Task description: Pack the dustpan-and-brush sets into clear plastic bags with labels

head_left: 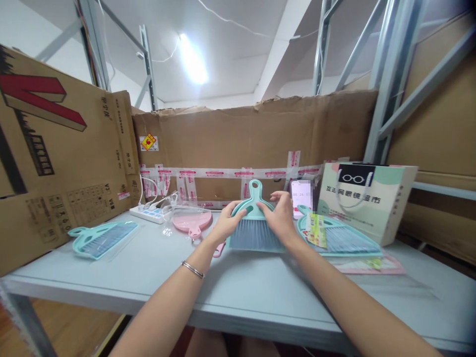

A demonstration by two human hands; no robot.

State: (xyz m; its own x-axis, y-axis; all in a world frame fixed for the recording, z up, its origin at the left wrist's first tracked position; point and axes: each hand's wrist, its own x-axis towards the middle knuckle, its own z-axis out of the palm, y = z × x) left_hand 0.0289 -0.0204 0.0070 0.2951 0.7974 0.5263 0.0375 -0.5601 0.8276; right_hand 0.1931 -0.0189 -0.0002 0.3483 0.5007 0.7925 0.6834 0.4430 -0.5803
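Observation:
A mint-green dustpan with its matching hand brush nested in it is held upright at the middle of the table, handle up and grey bristles down. My left hand grips its left side, thumb on the front of the brush. On the right side, my right hand holds it with the thumb on the front and the upper fingers bent and raised. Part of a pink handle-like piece shows beside my left wrist, mostly hidden.
Another green dustpan set lies left; a bagged one with a yellow-green label lies right, over a pink-edged package. Behind are a pink rounded item, power strip, phone, paper bag and cardboard.

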